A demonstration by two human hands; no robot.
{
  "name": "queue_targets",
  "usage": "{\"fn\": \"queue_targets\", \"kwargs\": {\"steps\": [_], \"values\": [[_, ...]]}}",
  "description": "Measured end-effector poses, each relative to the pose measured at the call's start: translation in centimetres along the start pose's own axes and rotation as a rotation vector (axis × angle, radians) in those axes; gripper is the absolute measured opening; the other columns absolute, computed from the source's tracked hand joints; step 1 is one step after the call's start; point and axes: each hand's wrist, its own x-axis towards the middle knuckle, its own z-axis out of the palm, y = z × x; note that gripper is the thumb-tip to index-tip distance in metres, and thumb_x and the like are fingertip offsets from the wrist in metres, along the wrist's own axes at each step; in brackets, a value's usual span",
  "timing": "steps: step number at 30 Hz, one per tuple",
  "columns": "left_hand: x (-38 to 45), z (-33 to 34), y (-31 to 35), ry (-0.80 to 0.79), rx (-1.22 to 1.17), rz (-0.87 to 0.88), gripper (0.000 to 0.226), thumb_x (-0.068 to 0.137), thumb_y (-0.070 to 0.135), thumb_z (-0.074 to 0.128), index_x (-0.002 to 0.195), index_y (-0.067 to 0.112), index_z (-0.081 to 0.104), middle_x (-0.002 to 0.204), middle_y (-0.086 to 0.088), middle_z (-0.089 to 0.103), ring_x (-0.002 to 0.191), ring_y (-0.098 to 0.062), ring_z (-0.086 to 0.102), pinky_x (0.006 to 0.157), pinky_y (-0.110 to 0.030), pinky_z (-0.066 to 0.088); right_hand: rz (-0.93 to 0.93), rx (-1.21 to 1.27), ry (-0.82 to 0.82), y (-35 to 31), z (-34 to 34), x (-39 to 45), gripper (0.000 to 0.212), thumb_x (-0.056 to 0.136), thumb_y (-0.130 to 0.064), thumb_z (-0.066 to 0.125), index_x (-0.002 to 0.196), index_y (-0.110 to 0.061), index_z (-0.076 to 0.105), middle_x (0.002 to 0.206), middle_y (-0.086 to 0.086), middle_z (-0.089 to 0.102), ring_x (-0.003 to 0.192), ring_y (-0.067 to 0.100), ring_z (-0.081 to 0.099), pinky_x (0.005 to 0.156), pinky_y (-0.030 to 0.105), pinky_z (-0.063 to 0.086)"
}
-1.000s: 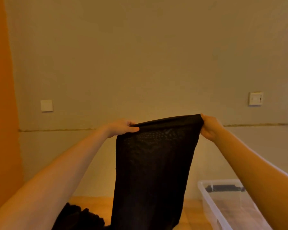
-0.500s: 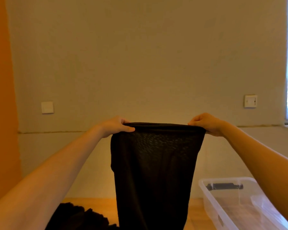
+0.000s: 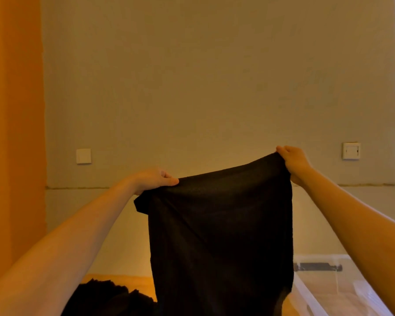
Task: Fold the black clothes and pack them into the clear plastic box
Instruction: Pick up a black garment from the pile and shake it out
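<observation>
Up high, our left hand [image 3: 154,180] pinches one top corner of the black garment [image 3: 221,236], thumb over the hem; our right hand [image 3: 293,164] grips the other corner, fingers curled round the cloth, held higher, so the top edge slopes. We judge the raised, spread hold lets the fabric hang flat and show its shape before a fold. Cloth drops out of view below. More black clothes [image 3: 110,297] lie heaped on the wooden floor [image 3: 137,282] at lower left, waiting. Clear plastic box [image 3: 317,293] sits open at lower right, just beside the hanging cloth, a dark handle on its far wall; nothing folded shows inside.
</observation>
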Motion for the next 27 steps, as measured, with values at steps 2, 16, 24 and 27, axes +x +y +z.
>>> {"fn": "queue_targets", "kwargs": {"steps": [2,16,24,27], "values": [[-0.9,-0.6,0.2,-0.020,0.122,-0.035,0.028,0.091,0.031,0.057,0.089,0.007,0.070,0.083,-0.004,0.069,0.078,-0.016,0.065,0.075,-0.028,0.051,-0.032,0.001,-0.074,-0.7,-0.6,-0.7,0.029,0.096,-0.028,0.048,0.075,-0.010,0.058,0.075,0.007,0.055,0.070,0.017,0.053,0.063,0.027,0.046],[-2.1,-4.7,-1.9,0.391,0.133,0.064,0.015,0.092,0.016,0.058,0.088,0.009,0.071,0.086,-0.007,0.066,0.081,-0.017,0.060,0.069,-0.027,0.043,-0.064,-0.163,-0.177,-1.9,-5.0,-0.7,0.016,0.091,0.000,0.051,0.080,-0.006,0.061,0.078,0.012,0.061,0.073,0.021,0.061,0.050,0.016,0.053],[-1.6,-6.4,2.5,0.672,0.400,0.204,0.028,0.095,0.021,0.053,0.073,0.007,0.063,0.064,-0.009,0.056,0.061,-0.022,0.051,0.053,-0.027,0.031,-0.138,-0.082,0.049,-4.5,-5.4,0.8,0.009,0.089,-0.002,0.057,0.096,0.000,0.061,0.078,0.009,0.059,0.081,0.026,0.059,0.071,0.028,0.055],[-1.5,-6.8,2.5,0.626,0.381,0.148,0.021,0.094,0.016,0.055,0.083,0.004,0.069,0.064,-0.002,0.056,0.062,-0.017,0.051,0.055,-0.026,0.034,-0.099,-0.128,0.044,-4.9,-5.7,0.9,0.017,0.087,-0.002,0.059,0.102,0.006,0.063,0.090,0.016,0.061,0.091,0.028,0.057,0.087,0.036,0.048]]}}
